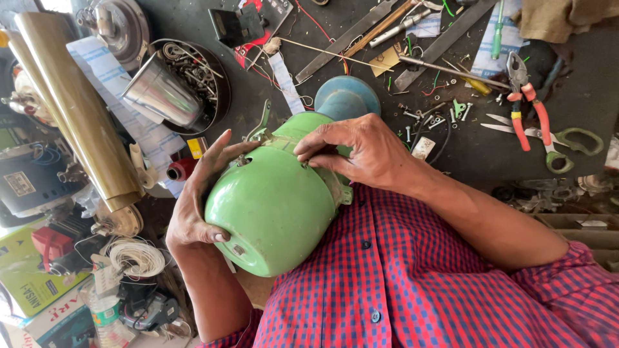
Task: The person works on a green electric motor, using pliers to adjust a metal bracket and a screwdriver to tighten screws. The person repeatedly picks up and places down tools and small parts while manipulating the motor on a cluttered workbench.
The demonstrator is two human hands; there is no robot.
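Two hands on green motor housing, held against the chest over a cluttered bench.
Left hand (pixel 196 200) cups the green motor housing (pixel 274 209) on its side, fingers spread, thumb on the end face. Right hand (pixel 358 151) on top edge, fingertips (pixel 309 156) pressed together, pinching at the seam. Beyond: steel cup (pixel 161 93), red-handled pliers (pixel 525 96), scissors (pixel 558 138).

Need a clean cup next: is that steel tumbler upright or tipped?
Tipped: the steel tumbler lies on its side across the round tray of screws.
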